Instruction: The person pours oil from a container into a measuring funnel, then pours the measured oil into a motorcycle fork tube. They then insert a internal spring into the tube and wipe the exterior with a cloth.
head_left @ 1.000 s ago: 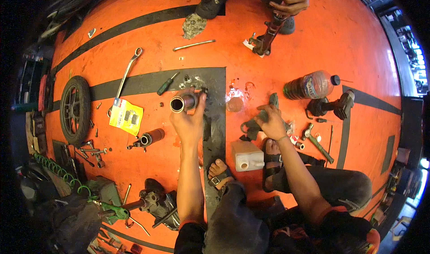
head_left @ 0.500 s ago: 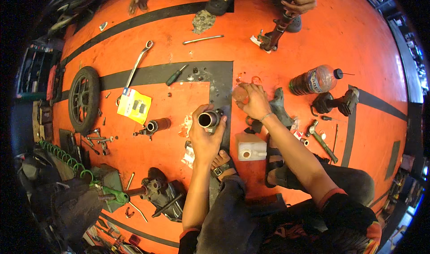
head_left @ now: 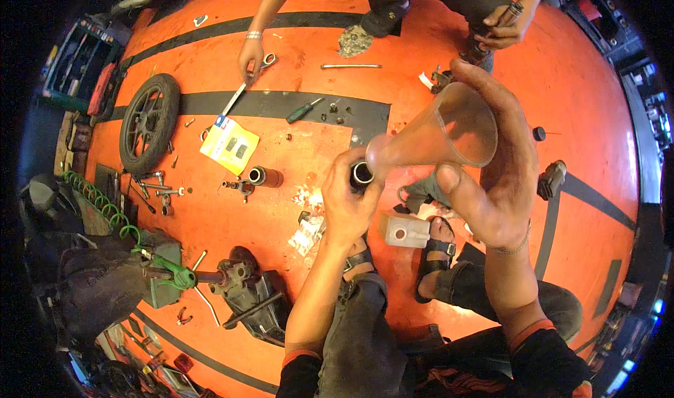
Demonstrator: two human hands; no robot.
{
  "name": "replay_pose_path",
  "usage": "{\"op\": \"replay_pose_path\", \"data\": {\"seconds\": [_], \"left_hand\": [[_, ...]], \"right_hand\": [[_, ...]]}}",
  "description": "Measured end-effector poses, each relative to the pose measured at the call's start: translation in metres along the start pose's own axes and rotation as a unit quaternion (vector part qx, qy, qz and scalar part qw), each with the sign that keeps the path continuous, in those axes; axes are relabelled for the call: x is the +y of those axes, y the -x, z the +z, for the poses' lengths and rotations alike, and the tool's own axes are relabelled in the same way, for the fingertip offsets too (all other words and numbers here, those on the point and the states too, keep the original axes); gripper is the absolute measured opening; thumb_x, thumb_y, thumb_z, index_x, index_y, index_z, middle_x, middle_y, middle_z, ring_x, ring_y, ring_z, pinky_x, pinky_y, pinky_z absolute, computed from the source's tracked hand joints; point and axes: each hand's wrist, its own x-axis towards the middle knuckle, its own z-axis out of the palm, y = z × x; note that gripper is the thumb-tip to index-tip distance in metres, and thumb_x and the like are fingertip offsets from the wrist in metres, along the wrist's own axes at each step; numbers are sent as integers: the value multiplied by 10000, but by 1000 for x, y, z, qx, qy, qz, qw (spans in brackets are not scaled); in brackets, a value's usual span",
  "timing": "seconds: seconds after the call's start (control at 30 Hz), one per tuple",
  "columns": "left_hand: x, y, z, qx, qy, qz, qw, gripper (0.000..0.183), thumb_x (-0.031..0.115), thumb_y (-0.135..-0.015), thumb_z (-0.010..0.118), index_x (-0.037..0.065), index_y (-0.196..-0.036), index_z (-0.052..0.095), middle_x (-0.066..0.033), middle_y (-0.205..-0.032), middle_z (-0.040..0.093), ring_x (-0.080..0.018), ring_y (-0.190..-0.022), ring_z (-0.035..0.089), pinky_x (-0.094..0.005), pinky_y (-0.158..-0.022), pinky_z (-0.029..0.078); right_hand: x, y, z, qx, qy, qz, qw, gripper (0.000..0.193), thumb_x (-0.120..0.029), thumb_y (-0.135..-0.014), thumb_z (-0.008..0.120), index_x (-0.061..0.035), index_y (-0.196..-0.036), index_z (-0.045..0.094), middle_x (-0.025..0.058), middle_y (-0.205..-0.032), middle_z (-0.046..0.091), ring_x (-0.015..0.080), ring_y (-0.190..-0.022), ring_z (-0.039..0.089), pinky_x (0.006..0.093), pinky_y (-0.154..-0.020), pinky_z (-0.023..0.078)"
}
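Observation:
My right hand is raised close to the view, curled around a translucent, tapering plastic cup. The cup lies tilted, its wide mouth toward my palm and its narrow end by the tube. In my left hand is an upright, dark-mouthed metal tube, gripped near its top. The narrow end overlaps the tube's edge in view; whether they touch I cannot tell. Between my feet stands a whitish plastic jug. Another short tube stands on the floor to the left.
Across from me, a co-worker's hand holds a long wrench, and their other hand grips a dark tube. A yellow packet, green-handled screwdriver and wheel lie left. A clamped motorcycle part sits lower left.
My right hand has lifted the cup off the floor and brought it up to the tube. My left hand still holds the tube. The co-worker's hand has reached to the wrench.

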Motion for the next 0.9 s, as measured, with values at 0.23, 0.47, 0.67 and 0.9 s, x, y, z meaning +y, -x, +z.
{"op": "replay_pose_path", "data": {"seconds": [0.23,0.47,0.67,0.9], "left_hand": [[-16,4,-5,17,114,-32,993,462,65,-824,799,8,-1231,588,-160,-1056,704,-261,-922,716,-362,-774,574],[-31,-1,11,14,131,-17,991,564,111,-760,865,63,-1251,593,-111,-1054,698,-275,-960,698,-385,-823,562],[-35,2,19,115,189,108,969,887,153,-660,966,100,-1388,462,-119,-1096,635,-242,-966,670,-364,-831,556],[-34,-7,24,133,211,175,953,780,199,-659,952,96,-1324,559,-87,-1075,680,-242,-940,671,-355,-799,496]], "right_hand": [[-9,-9,38,-69,-1,19,997,926,-290,-765,832,4,-1518,382,115,-1254,625,233,-1171,614,371,-1032,472],[-14,-4,52,-1,2,64,998,920,-321,-802,813,13,-1528,356,162,-1431,519,248,-1249,586,372,-1045,482],[-9,-6,48,-38,42,-37,998,915,-341,-824,785,42,-1529,345,183,-1521,457,262,-1324,534,395,-1092,451],[-26,-5,63,-4,52,17,998,846,-333,-831,776,54,-1492,417,202,-1521,471,288,-1382,494,406,-1126,426]]}}
